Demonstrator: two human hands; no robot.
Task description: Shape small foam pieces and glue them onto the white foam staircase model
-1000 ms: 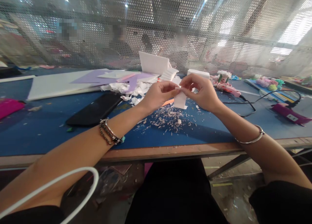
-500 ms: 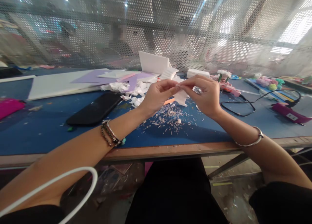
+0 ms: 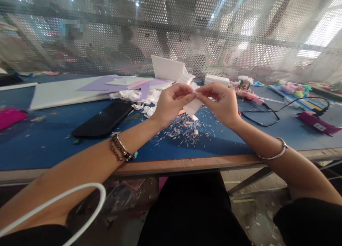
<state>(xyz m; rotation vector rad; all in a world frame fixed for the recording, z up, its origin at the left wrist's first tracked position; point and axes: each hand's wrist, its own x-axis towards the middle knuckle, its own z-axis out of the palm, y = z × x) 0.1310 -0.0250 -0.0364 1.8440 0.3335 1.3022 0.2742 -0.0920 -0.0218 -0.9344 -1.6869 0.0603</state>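
Between my hands hangs a small, thin white sheet (image 3: pixel 192 107), too indistinct to tell whether it is paper or foam. My left hand (image 3: pixel 173 104) pinches its upper edge between thumb and forefinger. From the other side my right hand (image 3: pixel 221 102) pinches the same edge, its fingertips nearly touching those of the left. Beneath the sheet, fine pale shavings (image 3: pixel 184 130) are scattered on the blue tabletop (image 3: pixel 149 151). An orange strip (image 3: pixel 182 112) shows partly behind the left fingers. Crumpled white scraps (image 3: pixel 149 96) lie just beyond my left hand.
A black phone-like slab (image 3: pixel 104 120) lies left of the scraps. Behind are white and purple sheets (image 3: pixel 98 84) and an upright white block (image 3: pixel 168 68). To the right, a black cable (image 3: pixel 263 124) runs near a purple device (image 3: pixel 317 123). Perforated metal mesh (image 3: pixel 171 21) closes off the back.
The white sheet has shifted slightly left and turned between my fingers. My right hand has moved a little to the left; both hands still pinch the sheet.
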